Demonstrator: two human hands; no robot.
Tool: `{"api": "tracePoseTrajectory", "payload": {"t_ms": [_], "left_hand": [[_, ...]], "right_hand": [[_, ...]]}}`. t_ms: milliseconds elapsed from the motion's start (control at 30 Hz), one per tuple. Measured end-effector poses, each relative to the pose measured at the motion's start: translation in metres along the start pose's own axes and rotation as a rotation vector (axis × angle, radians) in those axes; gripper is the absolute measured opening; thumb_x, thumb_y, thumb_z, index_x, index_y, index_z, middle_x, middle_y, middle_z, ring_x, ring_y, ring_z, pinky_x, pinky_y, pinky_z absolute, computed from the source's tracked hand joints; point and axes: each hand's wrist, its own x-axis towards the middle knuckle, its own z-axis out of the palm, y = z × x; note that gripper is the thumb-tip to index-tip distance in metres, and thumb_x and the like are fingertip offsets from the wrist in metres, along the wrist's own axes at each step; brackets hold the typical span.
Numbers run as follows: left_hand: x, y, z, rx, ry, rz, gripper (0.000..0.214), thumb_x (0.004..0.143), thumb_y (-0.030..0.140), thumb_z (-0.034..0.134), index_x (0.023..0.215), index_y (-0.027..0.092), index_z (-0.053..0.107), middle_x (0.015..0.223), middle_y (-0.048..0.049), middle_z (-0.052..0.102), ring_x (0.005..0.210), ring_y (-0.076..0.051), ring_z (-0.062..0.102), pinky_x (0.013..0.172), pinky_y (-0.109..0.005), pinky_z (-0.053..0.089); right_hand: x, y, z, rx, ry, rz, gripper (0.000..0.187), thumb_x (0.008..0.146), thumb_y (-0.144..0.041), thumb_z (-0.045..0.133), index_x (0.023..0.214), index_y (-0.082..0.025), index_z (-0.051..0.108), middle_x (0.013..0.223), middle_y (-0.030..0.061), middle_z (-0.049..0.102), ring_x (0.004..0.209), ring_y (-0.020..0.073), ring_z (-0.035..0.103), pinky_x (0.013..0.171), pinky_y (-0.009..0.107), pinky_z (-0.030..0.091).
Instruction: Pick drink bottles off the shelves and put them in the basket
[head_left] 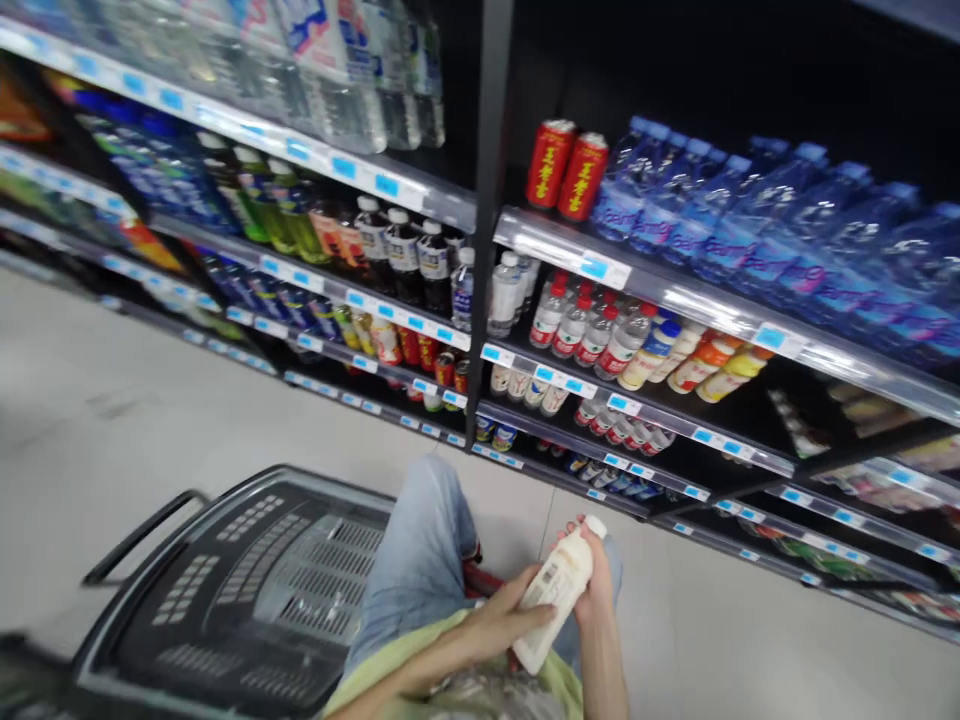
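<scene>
A white plastic drink bottle (pixel 556 592) with a white cap and a printed label lies tilted in front of my body, its cap pointing away and to the right. My left hand (pixel 511 612) grips the lower part, with the thumb across the label. Near the cap, my right hand (pixel 595 573) is wrapped around the bottle's upper end. The fingers behind the bottle are partly hidden. Both hands are above my knees, apart from the shelves.
A dark shopping basket (pixel 217 590) with a raised handle (pixel 146 535) stands on the tiled floor at my left. Ahead, shelves hold water bottles (pixel 750 220), red cans (pixel 566 170), small red-capped bottles (pixel 592 325) and dark drink bottles (pixel 405 250). A black upright (pixel 489 150) divides the shelving.
</scene>
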Motion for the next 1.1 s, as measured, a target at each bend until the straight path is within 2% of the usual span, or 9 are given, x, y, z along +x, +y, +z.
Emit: {"api": "tracePoseTrajectory", "payload": {"t_ms": [167,267,333,433,567,700,800,933,1100], "left_hand": [[-0.01,0.019,0.0,0.528,0.101,0.13,0.044,0.098,0.058,0.058,0.129,0.027,0.067,0.113,-0.0095,0.071,0.105,-0.03,0.068,0.095,-0.04,0.054],[-0.014,0.027,-0.001,0.613,0.272,0.25,0.042,0.105,0.053,0.045,0.126,0.023,0.065,0.123,-0.013,0.067,0.111,-0.028,0.066,0.102,-0.041,0.052],[-0.015,0.032,-0.006,0.611,0.368,0.303,0.041,0.106,0.05,0.045,0.128,0.022,0.064,0.124,-0.0147,0.065,0.112,-0.028,0.065,0.102,-0.041,0.053],[-0.018,0.039,-0.017,0.694,0.338,0.365,0.044,0.103,0.051,0.056,0.134,0.02,0.063,0.12,-0.0139,0.065,0.102,-0.026,0.066,0.095,-0.038,0.054],[-0.025,0.052,-0.033,0.796,0.245,0.373,0.042,0.098,0.053,0.067,0.116,0.016,0.07,0.106,-0.0087,0.067,0.085,-0.02,0.065,0.082,-0.03,0.052],[-0.032,0.062,-0.043,0.827,0.225,0.373,0.033,0.094,0.049,0.072,0.107,0.018,0.073,0.098,-0.007,0.072,0.081,-0.02,0.066,0.074,-0.028,0.048],[-0.039,0.061,-0.046,0.89,0.267,0.314,0.022,0.09,0.041,0.075,0.099,0.022,0.076,0.08,-0.0035,0.072,0.071,-0.02,0.065,0.067,-0.028,0.044],[-0.052,0.053,-0.049,0.768,0.428,0.341,0.017,0.08,0.034,0.076,0.09,0.021,0.076,0.071,-0.0001,0.07,0.063,-0.015,0.062,0.064,-0.026,0.043],[-0.076,0.05,-0.074,0.682,0.719,0.386,0.015,0.076,0.029,0.071,0.086,0.019,0.072,0.08,-0.0014,0.074,0.07,-0.014,0.063,0.068,-0.024,0.046]], "right_hand": [[-0.015,-0.008,-0.003,-0.131,-0.115,-0.055,0.045,0.08,-0.046,0.081,0.121,-0.035,0.064,0.086,-0.0026,0.072,0.075,0.022,0.077,0.068,0.035,0.067],[-0.024,-0.008,0.0,-0.253,-0.215,-0.041,0.066,0.075,-0.042,0.087,0.135,-0.041,0.061,0.088,-0.0018,0.073,0.076,0.0244,0.078,0.068,0.037,0.066],[-0.028,-0.005,0.001,-0.358,-0.289,-0.01,0.082,0.07,-0.04,0.091,0.144,-0.042,0.056,0.09,-0.0008,0.076,0.075,0.0254,0.078,0.069,0.038,0.067],[-0.029,0.003,0.003,-0.47,-0.392,0.067,0.102,0.064,-0.038,0.096,0.153,-0.037,0.048,0.094,0.0016,0.079,0.079,0.0272,0.08,0.076,0.042,0.068],[-0.031,0.007,0.014,-0.545,-0.516,0.098,0.115,0.061,-0.038,0.097,0.159,-0.028,0.038,0.103,0.0041,0.08,0.089,0.027,0.08,0.087,0.044,0.066],[-0.04,0.008,0.035,-0.667,-0.666,0.004,0.113,0.057,-0.03,0.096,0.156,-0.023,0.042,0.118,0.0089,0.077,0.1,0.0283,0.077,0.094,0.042,0.063],[-0.05,0.012,0.05,-0.726,-0.74,-0.061,0.106,0.058,-0.025,0.092,0.154,-0.022,0.046,0.124,0.0108,0.073,0.105,0.0292,0.075,0.095,0.04,0.062],[-0.063,0.02,0.067,-0.727,-0.814,-0.1,0.098,0.062,-0.02,0.084,0.152,-0.021,0.046,0.126,0.0111,0.072,0.104,0.0277,0.074,0.093,0.039,0.062],[-0.07,0.029,0.081,-0.784,-0.843,-0.197,0.082,0.073,-0.026,0.083,0.148,-0.018,0.05,0.146,0.0171,0.065,0.131,0.0292,0.066,0.112,0.043,0.053]]}}
